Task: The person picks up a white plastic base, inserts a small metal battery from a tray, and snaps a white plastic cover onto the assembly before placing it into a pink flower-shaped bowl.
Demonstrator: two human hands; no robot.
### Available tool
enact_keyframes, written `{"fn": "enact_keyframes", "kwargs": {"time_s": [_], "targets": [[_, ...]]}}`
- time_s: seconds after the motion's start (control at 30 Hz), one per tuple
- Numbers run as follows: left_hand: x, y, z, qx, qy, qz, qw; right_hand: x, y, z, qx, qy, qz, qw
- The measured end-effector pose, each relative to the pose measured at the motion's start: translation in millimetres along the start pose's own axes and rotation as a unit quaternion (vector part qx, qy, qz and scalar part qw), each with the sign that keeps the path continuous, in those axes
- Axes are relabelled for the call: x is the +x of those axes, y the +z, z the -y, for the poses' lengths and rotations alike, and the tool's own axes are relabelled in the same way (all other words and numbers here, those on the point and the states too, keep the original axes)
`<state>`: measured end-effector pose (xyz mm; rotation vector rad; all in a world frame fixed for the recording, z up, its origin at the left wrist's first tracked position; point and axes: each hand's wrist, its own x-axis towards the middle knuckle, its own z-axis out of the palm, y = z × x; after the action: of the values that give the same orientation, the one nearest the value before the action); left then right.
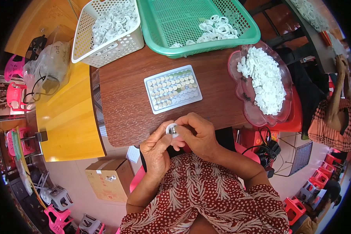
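Both hands meet at the front edge of the brown table, in front of my chest. My left hand point(156, 150) pinches a small round white plastic part point(169, 127) with a dark and silvery middle between thumb and fingers. From the other side, my right hand point(199, 135) closes its thumb and forefinger on the same part; the fingertips hide some of it. Just beyond the hands lies a white tray point(155, 110) with rows of small round cells, silvery or pale, some greenish. One corner of its rows shows bare pockets.
A white perforated basket point(117, 54) full of clear-white plastic parts stands far left. Beside it, a green basket point(160, 48) holds white rings point(218, 29). At right, a pink scalloped dish point(238, 84) carries heaped small white pieces point(267, 84). A cardboard box point(105, 179) sits on the floor.
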<state>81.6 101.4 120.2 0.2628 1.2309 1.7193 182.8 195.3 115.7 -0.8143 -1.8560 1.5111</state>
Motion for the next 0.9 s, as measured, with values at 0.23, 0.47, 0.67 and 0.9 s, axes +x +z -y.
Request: {"fn": "enact_keyframes", "kwargs": {"time_s": [0.23, 0.47, 0.67, 0.9], "targets": [[1.2, 2.4, 2.1, 0.02, 0.021, -0.008, 1.0, 2.4, -0.5, 1.7, -0.06, -0.07, -0.022, 0.996], [3.8, 1.2, 3.1, 0.007, 0.01, -0.005, 1.0, 0.3, -0.1, 4.2, -0.068, -0.072, -0.019, 0.995], [2.7, 1.2, 3.7, 0.001, 0.019, -0.003, 1.0, -0.4, -1.9, 5.2, -0.045, -0.057, -0.011, 0.997], [2.9, -0.4, 7.6, 0.018, 0.026, -0.019, 0.999, -3.7, 1.3, 0.2, -0.036, -0.052, -0.016, 0.998]]}}
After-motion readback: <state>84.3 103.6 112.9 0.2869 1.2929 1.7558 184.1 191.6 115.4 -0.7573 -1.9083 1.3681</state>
